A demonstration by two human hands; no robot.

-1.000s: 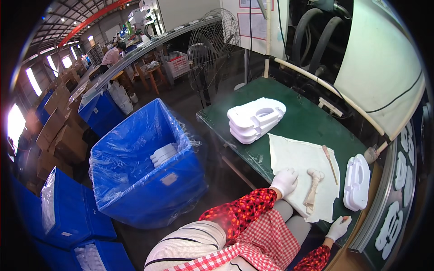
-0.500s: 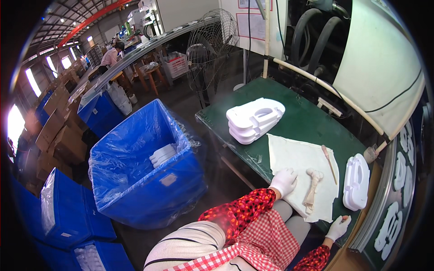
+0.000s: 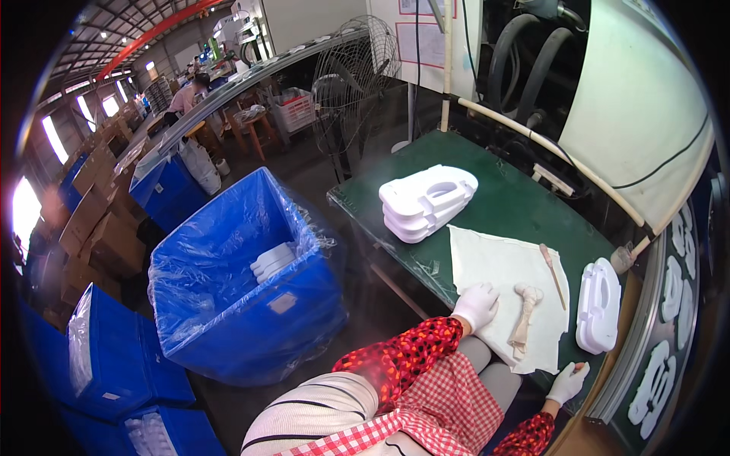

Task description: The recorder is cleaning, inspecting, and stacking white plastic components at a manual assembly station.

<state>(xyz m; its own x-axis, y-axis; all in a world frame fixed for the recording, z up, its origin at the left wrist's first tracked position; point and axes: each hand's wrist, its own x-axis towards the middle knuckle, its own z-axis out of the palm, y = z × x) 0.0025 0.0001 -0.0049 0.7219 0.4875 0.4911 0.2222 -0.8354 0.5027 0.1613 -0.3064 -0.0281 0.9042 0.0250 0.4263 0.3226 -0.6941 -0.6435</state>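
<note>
My left hand [image 3: 477, 305], in a white glove, lies on the near left edge of a white cloth [image 3: 494, 262] with its fingers spread loosely and nothing held. Fingertips bare, my gloved right hand [image 3: 567, 383] rests open at the table's near right edge, holding nothing that I can see. On the cloth lie a cloth-wrapped tool [image 3: 525, 319] and a thin pointed tool with a wooden-looking handle [image 3: 553, 273]. A white plastic piece with a handle opening [image 3: 599, 308] sits right of the cloth. Similar white pieces [image 3: 428, 204] are stacked beyond it.
Left of the green table [image 3: 517, 197] stands a large blue bin [image 3: 251, 327] lined with clear plastic, with white pieces [image 3: 274, 262] inside. A conveyor [image 3: 639, 391] carrying white parts runs along the right. A wire-caged fan [image 3: 353, 83] and a pale pipe frame [image 3: 547, 137] stand behind.
My hands and the things on the table stay in place. The distant person at the far left bench has shifted posture slightly.
</note>
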